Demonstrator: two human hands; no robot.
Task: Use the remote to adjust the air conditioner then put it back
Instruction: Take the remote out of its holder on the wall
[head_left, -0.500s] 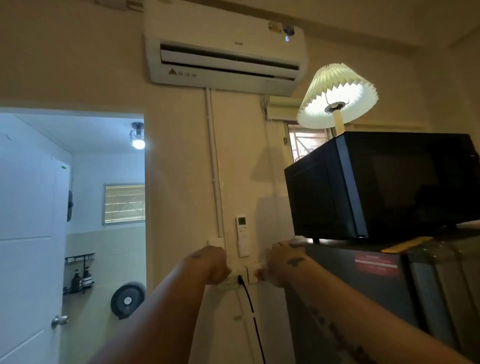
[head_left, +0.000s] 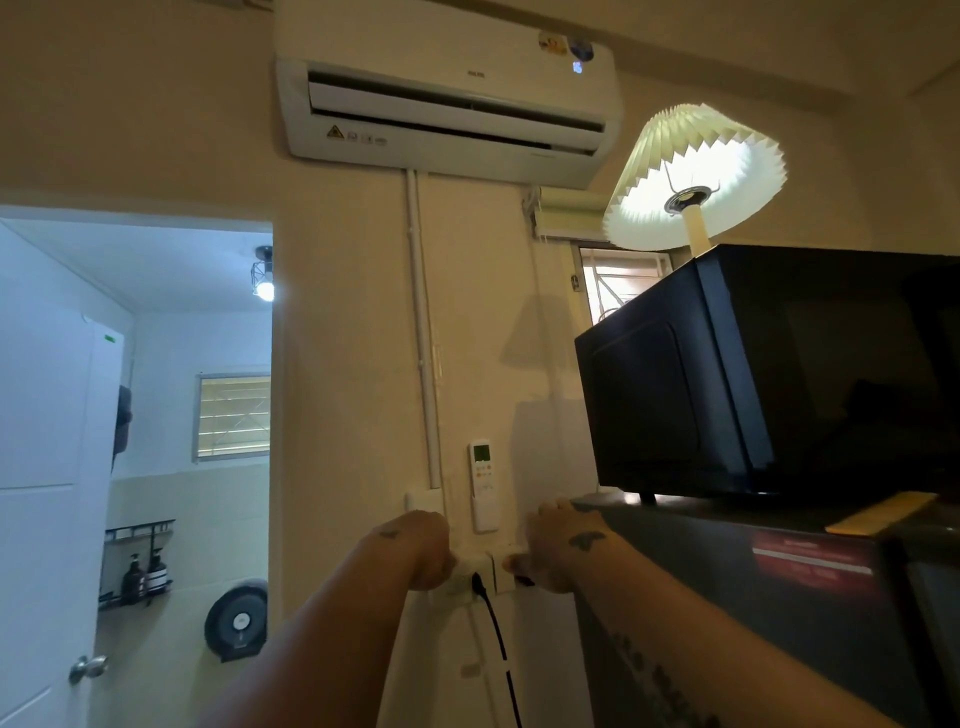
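Observation:
The white remote (head_left: 482, 486) stands upright in a holder on the wall, its small screen lit green. High above it hangs the white air conditioner (head_left: 447, 104) with its flap open. My left hand (head_left: 422, 551) is curled into a fist just below and left of the remote, against a wall socket (head_left: 475, 574) with a black plug in it. My right hand (head_left: 558, 545) is curled too, below and right of the remote, thumb toward the socket. Something small and dark shows under its fingers; I cannot tell what. Neither hand touches the remote.
A black microwave (head_left: 769, 374) sits on a dark fridge (head_left: 779, 597) at the right, close to my right arm, with a lit pleated lamp (head_left: 696, 176) on top. A black cord (head_left: 501, 649) drops from the socket. At the left an open white door (head_left: 47, 467) leads into a bathroom.

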